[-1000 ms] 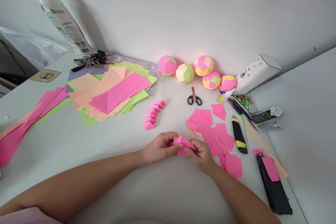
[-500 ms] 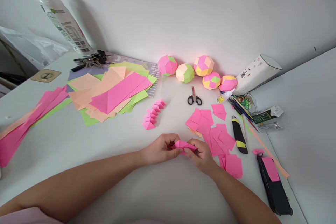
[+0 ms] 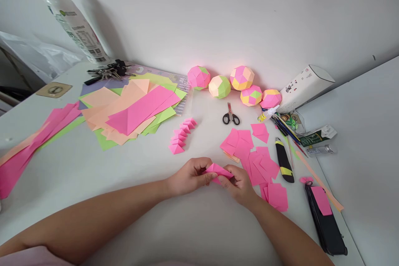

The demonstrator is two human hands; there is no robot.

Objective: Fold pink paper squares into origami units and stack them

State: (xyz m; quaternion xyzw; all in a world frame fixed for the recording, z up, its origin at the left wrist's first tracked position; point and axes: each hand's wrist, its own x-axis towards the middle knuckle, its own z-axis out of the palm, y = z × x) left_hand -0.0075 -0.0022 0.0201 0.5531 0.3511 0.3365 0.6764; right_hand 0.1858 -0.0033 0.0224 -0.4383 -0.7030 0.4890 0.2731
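Note:
Between both hands I hold a folded pink paper piece (image 3: 219, 169) above the white table. My left hand (image 3: 193, 176) pinches its left end between thumb and fingers. At the other end, my right hand (image 3: 238, 183) grips it the same way. Beyond the left hand stands a slanting row of folded pink paper units (image 3: 180, 136). Close to the right hand lie loose pink paper squares (image 3: 260, 166), some overlapping. The parts of the paper under my fingers are hidden.
Several faceted paper balls (image 3: 220, 87) rest along the wall. Small scissors (image 3: 231, 117), a glue bottle (image 3: 267, 114) and a yellow-black cutter (image 3: 284, 160) lie at the right. Coloured paper sheets (image 3: 134, 112) pile at the left, beside keys (image 3: 109, 70) and a tall bottle (image 3: 75, 25).
The pink paper between my hands has tilted and spread, showing more of its lower face and a pointed fold. My hands have barely shifted.

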